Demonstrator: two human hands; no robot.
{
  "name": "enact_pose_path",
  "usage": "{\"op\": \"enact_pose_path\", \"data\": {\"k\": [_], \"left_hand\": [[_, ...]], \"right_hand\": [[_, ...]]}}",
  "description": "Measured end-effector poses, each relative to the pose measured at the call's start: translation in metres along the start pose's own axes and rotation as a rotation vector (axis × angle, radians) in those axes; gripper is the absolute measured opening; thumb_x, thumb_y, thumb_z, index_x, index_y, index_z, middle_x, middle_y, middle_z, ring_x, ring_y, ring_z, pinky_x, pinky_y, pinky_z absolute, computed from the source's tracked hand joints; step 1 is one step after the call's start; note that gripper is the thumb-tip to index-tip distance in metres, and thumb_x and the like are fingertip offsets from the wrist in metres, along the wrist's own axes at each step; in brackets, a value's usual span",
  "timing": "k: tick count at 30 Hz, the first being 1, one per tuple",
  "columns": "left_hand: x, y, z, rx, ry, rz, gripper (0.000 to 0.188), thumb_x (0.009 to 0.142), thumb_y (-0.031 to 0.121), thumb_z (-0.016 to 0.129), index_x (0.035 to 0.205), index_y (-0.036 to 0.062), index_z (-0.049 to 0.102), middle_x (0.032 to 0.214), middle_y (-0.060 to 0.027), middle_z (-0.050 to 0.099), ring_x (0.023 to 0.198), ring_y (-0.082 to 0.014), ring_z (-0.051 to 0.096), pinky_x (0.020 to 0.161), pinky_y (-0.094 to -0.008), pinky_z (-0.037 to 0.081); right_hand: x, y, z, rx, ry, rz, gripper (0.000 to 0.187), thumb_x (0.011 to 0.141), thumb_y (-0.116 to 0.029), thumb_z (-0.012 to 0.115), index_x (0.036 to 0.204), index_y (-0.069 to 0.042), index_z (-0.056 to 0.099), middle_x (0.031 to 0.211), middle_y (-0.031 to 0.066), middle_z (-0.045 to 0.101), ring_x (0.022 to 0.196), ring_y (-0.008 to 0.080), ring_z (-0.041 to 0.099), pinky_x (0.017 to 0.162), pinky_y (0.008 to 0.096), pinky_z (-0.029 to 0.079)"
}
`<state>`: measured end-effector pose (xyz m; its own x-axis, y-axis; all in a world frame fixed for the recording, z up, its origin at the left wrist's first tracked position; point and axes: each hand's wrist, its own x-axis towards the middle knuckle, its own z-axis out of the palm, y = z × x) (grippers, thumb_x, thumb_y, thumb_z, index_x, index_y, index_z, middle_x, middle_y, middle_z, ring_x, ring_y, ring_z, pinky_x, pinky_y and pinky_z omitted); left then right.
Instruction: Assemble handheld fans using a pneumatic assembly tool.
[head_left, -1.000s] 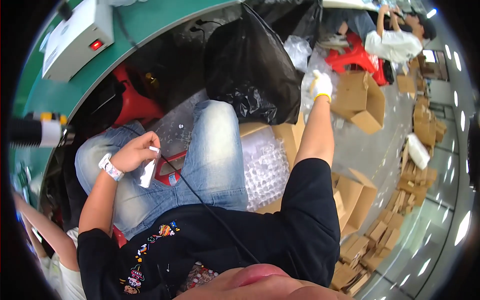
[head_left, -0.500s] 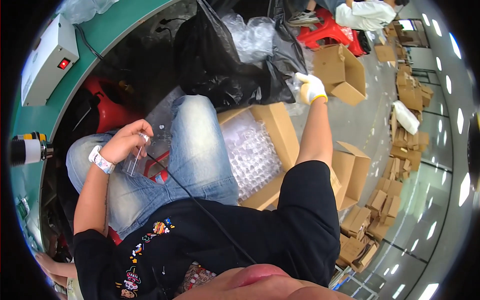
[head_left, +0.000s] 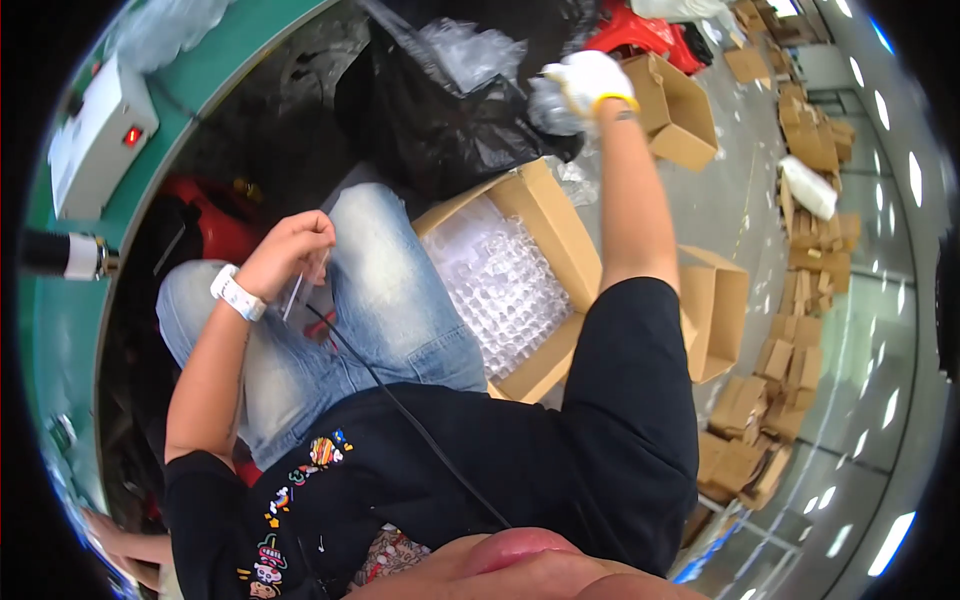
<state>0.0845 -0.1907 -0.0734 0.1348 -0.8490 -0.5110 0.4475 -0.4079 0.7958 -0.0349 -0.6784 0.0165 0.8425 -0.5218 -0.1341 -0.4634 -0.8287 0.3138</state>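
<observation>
My bare left hand (head_left: 290, 250), with a white watch on its wrist, is above my lap. Its fingers are closed on a clear plastic piece (head_left: 296, 296) with straight edges, partly hidden by the hand. Stretched out far ahead, my right hand (head_left: 592, 82) wears a white glove with a yellow cuff. It grips crumpled clear plastic film (head_left: 553, 108) at the right side of a large black plastic bag (head_left: 430, 125). More clear film (head_left: 470, 55) shows in the bag's mouth. By my right leg, an open cardboard box (head_left: 560, 235) holds many clear plastic parts (head_left: 505, 295) in rows.
Two open cardboard boxes (head_left: 672, 110) (head_left: 715, 315) stand to the right. A red plastic stool (head_left: 640, 35) is beyond. At left, a green bench (head_left: 175, 95) carries a white device (head_left: 105, 140) with a lit red switch. A black cable (head_left: 400, 405) runs across my body.
My right hand has moved farther away and slightly left, with the clear film now bunched in it. My left hand has shifted right and up with the clear piece. The whole view has tilted slightly.
</observation>
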Motion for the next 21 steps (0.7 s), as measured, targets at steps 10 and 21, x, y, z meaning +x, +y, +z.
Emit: {"op": "enact_pose_path", "data": {"k": [10,21], "left_hand": [[0.179,0.075,0.098,0.958,0.272,0.574,0.089,0.084,0.02,0.07,0.161,0.0121,0.028,0.084,-0.0177,0.073,0.079,-0.0377,0.072,0.078,-0.0434,0.058],[0.265,0.071,0.127,1.157,0.337,0.475,0.074,0.083,0.024,0.067,0.153,0.0147,0.041,0.105,-0.0206,0.075,0.098,-0.0419,0.071,0.09,-0.0487,0.056]], "right_hand": [[-0.136,-0.022,0.061,0.496,0.129,0.06,0.042,0.098,-0.044,0.053,0.103,-0.009,0.076,0.107,0.0178,0.073,0.104,0.0402,0.068,0.093,0.047,0.052],[-0.193,0.058,0.076,0.702,0.004,0.251,0.043,0.097,-0.045,0.063,0.097,-0.004,0.076,0.092,0.0162,0.075,0.084,0.0316,0.071,0.08,0.0395,0.056]]}}
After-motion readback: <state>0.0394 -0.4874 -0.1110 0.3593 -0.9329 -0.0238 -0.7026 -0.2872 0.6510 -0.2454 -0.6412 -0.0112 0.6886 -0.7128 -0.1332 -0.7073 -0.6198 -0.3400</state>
